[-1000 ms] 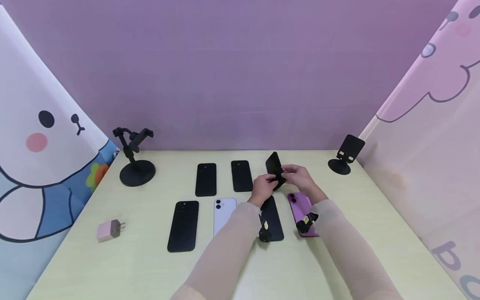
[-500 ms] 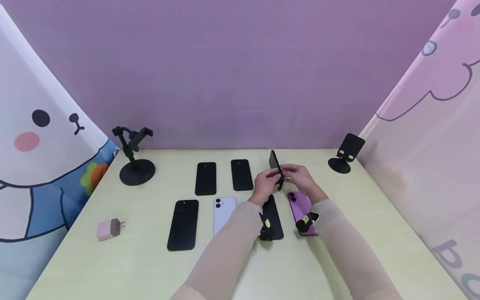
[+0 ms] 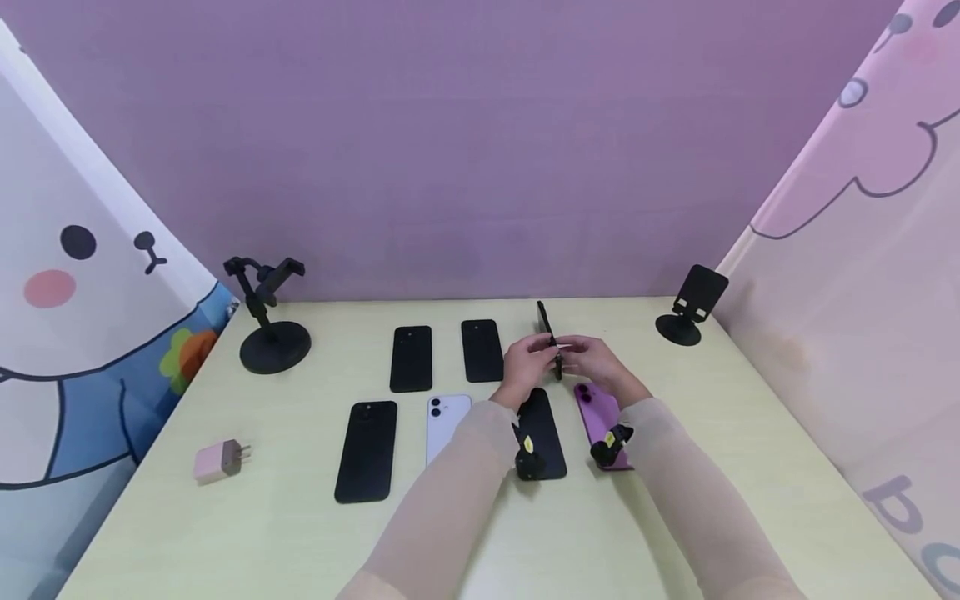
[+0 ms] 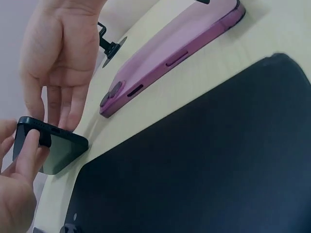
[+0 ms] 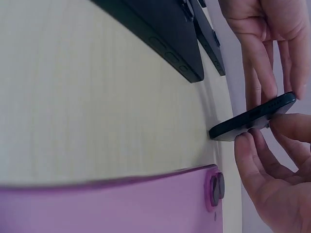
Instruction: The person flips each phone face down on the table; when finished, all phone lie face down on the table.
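A black smartphone (image 3: 544,318) stands on its long edge near the back of the table, turned almost side-on in the head view. My left hand (image 3: 525,364) holds it from the left, and my right hand (image 3: 597,363) grips it from the right. The fingers of both hands meet around its near end; in the right wrist view the phone (image 5: 252,116) sits between them. Below my left wrist lies a dark phone (image 3: 546,433), partly covered by the wrist camera. A purple phone (image 3: 597,410) lies under my right wrist.
To the left lie more phones: two black ones (image 3: 412,358) (image 3: 482,350) behind, a large black one (image 3: 366,452) and a lavender one (image 3: 446,421) in front. A pink charger (image 3: 217,461), a black stand (image 3: 275,347) and a small phone stand (image 3: 701,292) are farther out.
The held phone has turned from showing its broad black face to nearly edge-on. Both hands have stayed around it, the left shifting slightly. The other phones have not moved.
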`<state>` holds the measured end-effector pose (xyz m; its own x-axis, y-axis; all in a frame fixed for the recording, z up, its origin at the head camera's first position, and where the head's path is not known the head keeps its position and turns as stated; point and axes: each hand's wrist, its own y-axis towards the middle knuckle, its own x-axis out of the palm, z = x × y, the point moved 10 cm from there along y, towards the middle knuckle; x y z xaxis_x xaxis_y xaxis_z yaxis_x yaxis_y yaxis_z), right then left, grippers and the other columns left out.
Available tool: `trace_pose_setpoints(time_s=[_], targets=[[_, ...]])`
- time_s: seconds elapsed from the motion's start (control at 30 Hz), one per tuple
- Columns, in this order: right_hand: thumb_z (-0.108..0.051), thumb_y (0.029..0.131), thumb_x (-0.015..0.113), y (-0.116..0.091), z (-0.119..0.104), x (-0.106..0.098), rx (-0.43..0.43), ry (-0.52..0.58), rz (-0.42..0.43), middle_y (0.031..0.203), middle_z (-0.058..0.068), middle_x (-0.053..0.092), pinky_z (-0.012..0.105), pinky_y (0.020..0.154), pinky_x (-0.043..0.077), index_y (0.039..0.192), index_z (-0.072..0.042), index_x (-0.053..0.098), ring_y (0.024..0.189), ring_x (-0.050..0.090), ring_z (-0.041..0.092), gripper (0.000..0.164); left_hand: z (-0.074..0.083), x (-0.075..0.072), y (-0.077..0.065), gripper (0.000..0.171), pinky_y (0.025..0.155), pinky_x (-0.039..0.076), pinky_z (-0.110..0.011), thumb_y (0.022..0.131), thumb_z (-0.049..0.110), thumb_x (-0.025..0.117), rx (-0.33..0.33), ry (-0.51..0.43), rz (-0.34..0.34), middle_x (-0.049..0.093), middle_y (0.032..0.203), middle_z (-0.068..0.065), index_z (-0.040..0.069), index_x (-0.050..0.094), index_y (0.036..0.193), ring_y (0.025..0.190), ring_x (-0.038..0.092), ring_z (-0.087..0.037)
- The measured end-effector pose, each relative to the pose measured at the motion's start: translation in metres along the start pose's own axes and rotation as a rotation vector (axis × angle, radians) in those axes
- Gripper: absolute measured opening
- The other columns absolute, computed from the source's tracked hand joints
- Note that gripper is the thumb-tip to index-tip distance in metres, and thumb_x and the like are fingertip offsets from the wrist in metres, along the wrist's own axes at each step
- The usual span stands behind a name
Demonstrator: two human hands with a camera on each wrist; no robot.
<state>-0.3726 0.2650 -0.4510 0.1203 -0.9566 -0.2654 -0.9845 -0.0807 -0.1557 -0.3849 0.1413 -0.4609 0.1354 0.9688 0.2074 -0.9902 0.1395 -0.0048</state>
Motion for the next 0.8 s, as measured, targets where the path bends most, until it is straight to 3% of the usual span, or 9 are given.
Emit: trace_pose_setpoints(time_s=[0.2,0.4,0.6,0.77,0.8], targets=[[0.002,0.097,0.052,0.002,0.004,0.001,0.008,-0.054,-0.028,0.12,0.027,0.059,0.035,0.08,0.053,0.136,0.01,0.048,0.092,0.062,0.019,0.041,0.003,-0.003,0.002,0.032,0.071,0.056,-0.026,0.088,0.002,0.069,0.025,0.101,-0.028,0.068,0.103,-0.012,0.0,0.068,0.12,0.083,0.07,-0.02],[-0.001,0.097,0.055,0.004,0.015,-0.002,0.059,-0.131,-0.02,0.12,0.024,0.058,0.026,0.068,0.051,0.136,0.007,0.051,0.079,0.058,0.014,0.04,0.007,-0.007,0.003,0.034,0.076,0.052,-0.024,0.087,0.006,0.069,0.075,0.378,-0.052,0.07,0.109,-0.01,0.0,0.068,0.121,0.091,0.068,-0.015],[-0.002,0.094,0.061,0.005,0.02,-0.008,0.076,-0.195,0.017,0.125,0.028,0.055,0.023,0.059,0.047,0.133,0.007,0.053,0.07,0.055,0.012,0.041,0.01,-0.004,0.004,0.03,0.081,0.052,-0.026,0.089,0.01,0.07,0.119,0.686,-0.075,0.071,0.108,-0.009,0.002,0.07,0.118,0.099,0.066,-0.018],[-0.002,0.092,0.065,0.006,0.018,-0.007,0.088,-0.262,0.03,0.123,0.028,0.056,0.024,0.061,0.048,0.132,0.006,0.054,0.073,0.056,0.015,0.042,0.005,-0.005,0.011,0.029,0.085,0.051,-0.029,0.086,0.011,0.072,0.129,0.826,-0.082,0.071,0.106,-0.007,0.002,0.072,0.114,0.103,0.065,-0.021],[-0.002,0.091,0.066,0.006,0.017,-0.007,0.089,-0.279,0.034,0.121,0.027,0.056,0.024,0.061,0.048,0.131,0.006,0.055,0.074,0.056,0.016,0.042,-0.002,-0.006,0.017,0.029,0.083,0.051,-0.028,0.086,0.013,0.073,0.157,0.833,-0.079,0.072,0.104,-0.006,0.003,0.072,0.113,0.1,0.066,-0.021]])
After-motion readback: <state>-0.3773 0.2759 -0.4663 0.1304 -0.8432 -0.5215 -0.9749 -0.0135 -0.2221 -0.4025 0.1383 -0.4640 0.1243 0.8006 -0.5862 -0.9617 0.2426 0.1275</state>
